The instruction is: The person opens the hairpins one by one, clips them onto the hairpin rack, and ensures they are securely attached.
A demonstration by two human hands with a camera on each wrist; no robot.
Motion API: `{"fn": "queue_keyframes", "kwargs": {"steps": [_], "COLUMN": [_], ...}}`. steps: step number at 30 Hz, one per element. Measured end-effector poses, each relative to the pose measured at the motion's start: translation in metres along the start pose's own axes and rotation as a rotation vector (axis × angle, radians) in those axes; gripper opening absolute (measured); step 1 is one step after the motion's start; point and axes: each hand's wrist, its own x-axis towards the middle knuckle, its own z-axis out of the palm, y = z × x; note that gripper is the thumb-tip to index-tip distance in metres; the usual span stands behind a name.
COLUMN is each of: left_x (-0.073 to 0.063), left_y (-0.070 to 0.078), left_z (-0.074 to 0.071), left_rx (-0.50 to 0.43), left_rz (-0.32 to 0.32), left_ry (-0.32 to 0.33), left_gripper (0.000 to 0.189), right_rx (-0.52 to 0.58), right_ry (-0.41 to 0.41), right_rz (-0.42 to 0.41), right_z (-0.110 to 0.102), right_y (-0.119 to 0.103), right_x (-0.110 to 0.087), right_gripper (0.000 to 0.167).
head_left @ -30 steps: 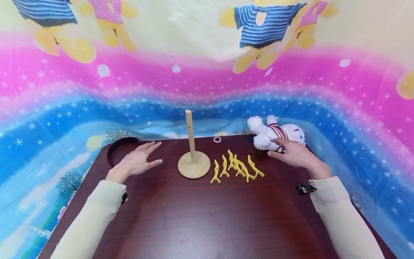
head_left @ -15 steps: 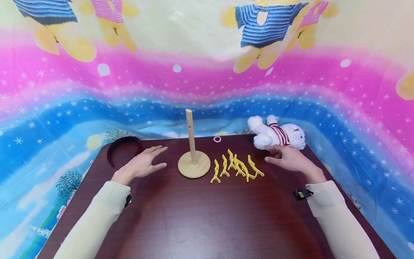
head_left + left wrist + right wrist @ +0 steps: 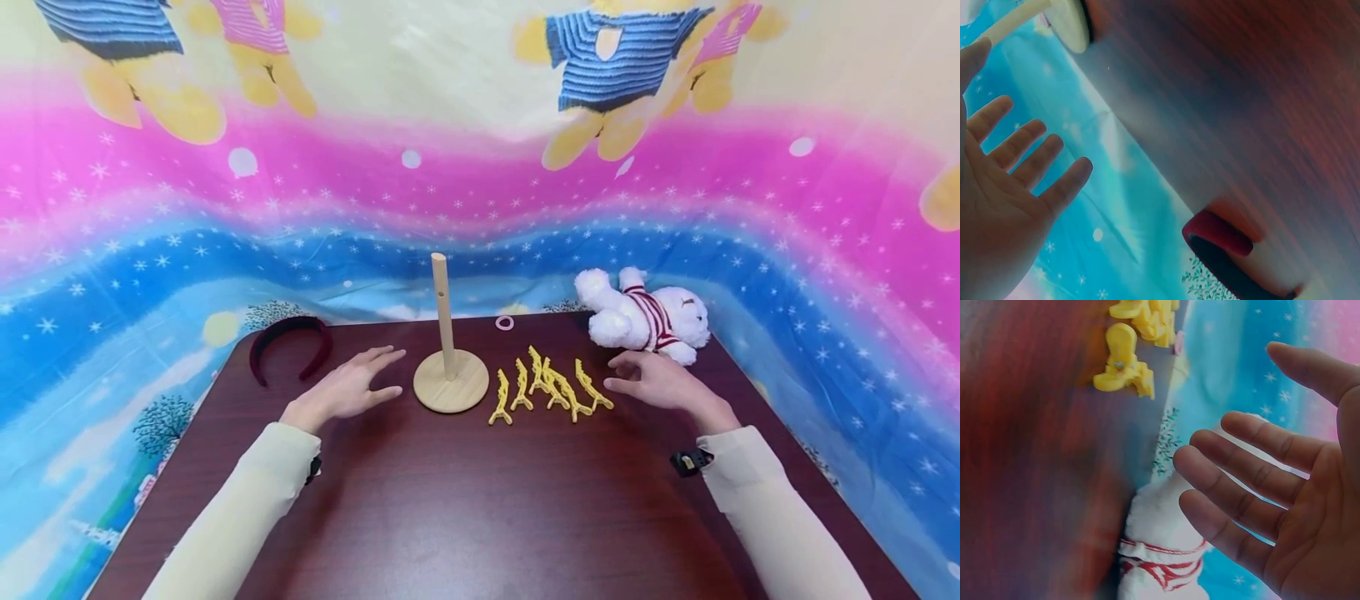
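Note:
My left hand point(image 3: 348, 387) is held over the table with fingers spread, between a dark red padded headband point(image 3: 318, 354) and a wooden stand point(image 3: 450, 392) with a round base and upright post. It holds nothing; the left wrist view shows its bare palm. On the other side, my right hand point(image 3: 656, 379) has relaxed, spread fingers and nothing in its grasp. Its fingertips are close to the right end of a group of yellow clips point(image 3: 581, 387), several of them, with forked ends. Just behind it a white plush toy point(image 3: 652, 317) in a red-striped top lies on its side.
A small pink ring point(image 3: 504, 322) lies at the back edge of the brown table point(image 3: 480, 500). A printed cloth point(image 3: 480, 200) hangs behind and along both sides of the table.
Both hands have drawn inward and slightly nearer to me, the left toward the stand and the right away from the plush toy toward the clips. The objects have stayed put.

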Motion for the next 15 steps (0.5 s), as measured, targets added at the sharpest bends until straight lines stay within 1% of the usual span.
{"fn": "queue_keyframes", "kwargs": {"steps": [1, 8, 13, 15], "left_x": [0.001, 0.006, 0.010, 0.011], "left_y": [0.001, 0.008, 0.011, 0.012], "left_z": [0.002, 0.014, 0.020, 0.023], "left_rx": [0.002, -0.021, -0.023, -0.015], "left_rz": [0.005, -0.012, -0.001, 0.015], "left_ry": [0.000, -0.023, -0.031, -0.030], "left_gripper": [0.074, 0.074, 0.075, 0.075], "right_rx": [0.002, 0.016, 0.010, 0.011], "right_ry": [-0.002, 0.001, -0.006, -0.013], "right_rz": [-0.002, -0.005, 0.005, 0.014], "right_z": [0.002, 0.013, 0.022, 0.025], "right_y": [0.000, 0.001, 0.004, 0.006], "right_x": [0.000, 0.001, 0.001, 0.002], "right_gripper": [0.047, 0.043, 0.042, 0.040]}}
